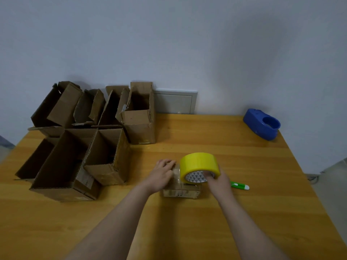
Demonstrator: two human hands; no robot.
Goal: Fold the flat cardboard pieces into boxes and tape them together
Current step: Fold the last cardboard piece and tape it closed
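Fingers (208, 174) of right hand (220, 182) hooked in tape roll (199, 164) core; left hand (163, 173) flat on small box (180, 193) | box mid wooden table (225, 137) | open boxes (84, 147) far-left | grey wall (169, 44) behind

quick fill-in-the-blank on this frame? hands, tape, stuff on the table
1. The right hand grips a ____ tape roll.
2. The left hand rests on the small box, just ____ of the roll.
3. The tape dispenser at far right is ____.
4. The green-white tool lies beside the ____ hand.
Answers: yellow; left; blue; right.
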